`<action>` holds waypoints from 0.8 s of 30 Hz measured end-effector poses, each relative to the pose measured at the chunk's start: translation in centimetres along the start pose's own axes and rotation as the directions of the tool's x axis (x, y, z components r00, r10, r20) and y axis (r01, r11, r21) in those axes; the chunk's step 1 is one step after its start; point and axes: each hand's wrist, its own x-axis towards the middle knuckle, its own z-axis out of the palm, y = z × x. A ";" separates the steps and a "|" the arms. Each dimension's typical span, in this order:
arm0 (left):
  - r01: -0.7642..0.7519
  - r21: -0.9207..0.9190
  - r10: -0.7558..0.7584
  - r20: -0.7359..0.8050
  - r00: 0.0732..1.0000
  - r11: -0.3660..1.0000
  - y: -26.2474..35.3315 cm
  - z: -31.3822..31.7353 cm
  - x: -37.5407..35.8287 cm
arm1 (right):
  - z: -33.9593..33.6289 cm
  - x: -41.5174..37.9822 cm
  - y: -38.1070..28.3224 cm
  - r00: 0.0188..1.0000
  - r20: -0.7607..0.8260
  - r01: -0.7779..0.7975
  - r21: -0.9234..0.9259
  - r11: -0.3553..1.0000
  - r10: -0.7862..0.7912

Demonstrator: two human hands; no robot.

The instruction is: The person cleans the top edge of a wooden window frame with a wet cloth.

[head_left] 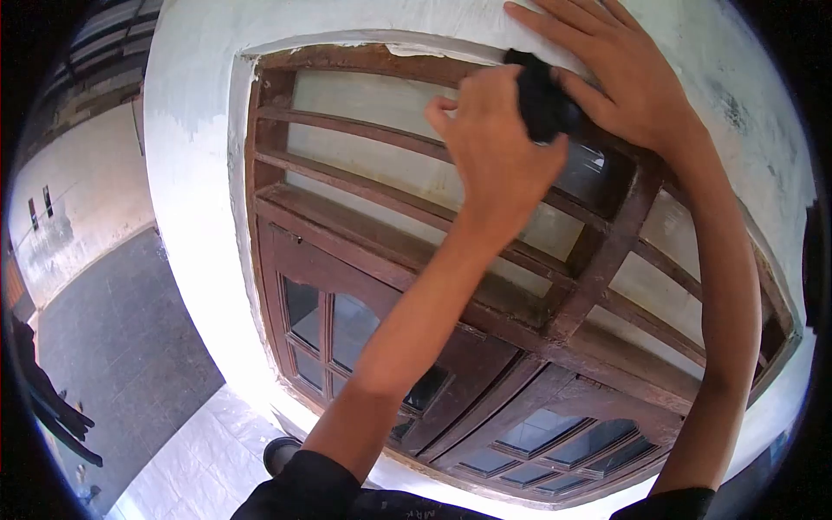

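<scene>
My left hand is closed on a dark black piece, pressed up near the top rail of a brown wooden window frame. Its exact kind I cannot tell; it looks matte with an uneven outline. My right hand lies with fingers stretched out over the pale wall above the frame, and its thumb reaches to the black piece's edge. Horizontal wooden slats run below my left hand. The white edging along the frame's top is rough and chipped.
Below the slats are paned wooden shutters with glass. A white sheet covers the floor at lower left, with a dark round container near my left elbow. Grey paving and another wall lie at left.
</scene>
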 end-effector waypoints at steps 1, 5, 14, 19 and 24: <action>-0.030 -0.036 0.030 -0.009 1.000 0.999 0.2 0.3 -0.1 | -0.1 0.0 0.0 0.999 0.038 -0.026 -0.026 0.999 0.027; -0.056 -0.032 0.057 0.039 0.998 0.998 -1.3 0.2 1.2 | -0.1 -0.4 0.4 0.999 0.032 -0.002 -0.014 1.000 0.002; 0.172 0.276 -0.127 -0.175 0.976 0.946 -11.3 -2.7 7.5 | 0.9 -0.5 0.4 0.999 -0.039 0.003 -0.105 0.994 -0.007; 0.123 0.029 -0.123 0.013 0.992 0.992 -8.0 -1.9 5.0 | 0.6 -0.2 -0.1 0.999 -0.033 -0.028 -0.094 0.995 0.025; -0.095 -0.126 0.110 0.115 0.987 0.987 0.9 -0.4 0.1 | -0.7 -0.1 -0.6 0.999 0.039 -0.002 -0.101 0.995 0.006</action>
